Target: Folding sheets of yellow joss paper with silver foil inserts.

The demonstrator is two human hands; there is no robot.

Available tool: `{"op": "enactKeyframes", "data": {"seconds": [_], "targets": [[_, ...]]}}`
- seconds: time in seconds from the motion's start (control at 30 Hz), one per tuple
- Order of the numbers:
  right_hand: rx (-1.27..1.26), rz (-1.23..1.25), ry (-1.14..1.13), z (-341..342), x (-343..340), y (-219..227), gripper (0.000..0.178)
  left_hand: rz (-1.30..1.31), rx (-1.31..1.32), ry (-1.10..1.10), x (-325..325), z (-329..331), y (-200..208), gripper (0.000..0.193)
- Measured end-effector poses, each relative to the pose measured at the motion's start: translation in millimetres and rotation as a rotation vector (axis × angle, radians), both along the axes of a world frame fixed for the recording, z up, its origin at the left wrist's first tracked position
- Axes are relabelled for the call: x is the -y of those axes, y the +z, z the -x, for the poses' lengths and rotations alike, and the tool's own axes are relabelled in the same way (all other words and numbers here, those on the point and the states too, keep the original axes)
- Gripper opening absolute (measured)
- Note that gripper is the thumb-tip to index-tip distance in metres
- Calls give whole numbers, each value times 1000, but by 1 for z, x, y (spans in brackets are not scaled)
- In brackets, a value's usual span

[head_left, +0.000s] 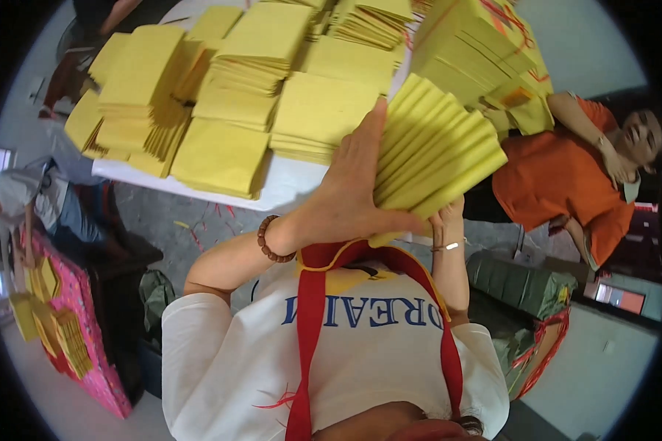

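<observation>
A fanned stack of yellow paper sheets (434, 151) is held up in front of my chest, over the near edge of a white table (287, 184). My left hand (346, 195), with a brown bead bracelet on the wrist, lies flat against the stack's left face, thumb at its lower edge. My right hand (449, 212) grips the stack from underneath; only the fingers and a thin wrist bracelet show. The sheets spread out in a fan toward the upper right.
Several piles of yellow paper (235, 81) cover the table, and a tall bundle tied with red string (485, 44) stands at the right. A person in an orange shirt (559, 176) is at the right. At the left another person (37, 191) sits by a pink box (73, 323).
</observation>
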State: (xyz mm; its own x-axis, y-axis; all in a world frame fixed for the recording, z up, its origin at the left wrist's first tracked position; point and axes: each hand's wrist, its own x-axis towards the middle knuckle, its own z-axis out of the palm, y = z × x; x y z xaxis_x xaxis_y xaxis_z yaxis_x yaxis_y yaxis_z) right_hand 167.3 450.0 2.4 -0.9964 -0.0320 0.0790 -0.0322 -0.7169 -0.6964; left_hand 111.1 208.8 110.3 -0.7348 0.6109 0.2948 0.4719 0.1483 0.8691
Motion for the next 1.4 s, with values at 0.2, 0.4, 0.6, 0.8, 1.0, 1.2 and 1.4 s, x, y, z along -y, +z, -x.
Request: {"op": "enactKeyframes", "data": {"seconds": [0.2, 0.4, 0.6, 0.8, 1.0, 1.2, 1.4], "targets": [[-17, -22, -144, -4, -19, 2, 55, -351, 378, -335, -40, 12, 20, 96], [-1, 14, -208, -33, -35, 7, 55, -355, 475, -207, -68, 24, 4, 87], [28, 55, -193, -22, -40, 8, 54, -271, 378, -154, -78, 25, 7, 82], [64, 75, -195, -15, -37, 7, 54, -238, 152, -43, -76, 20, 4, 66], [82, 79, -210, -1, -30, 5, 54, -117, 329, -129, -70, 27, 11, 46], [98, 80, -218, 1, -28, 7, 54, -160, 310, -153, -70, 25, 18, 42], [120, 79, -227, -10, -29, 7, 53, -58, 202, -94, -71, 21, 17, 43]]}}
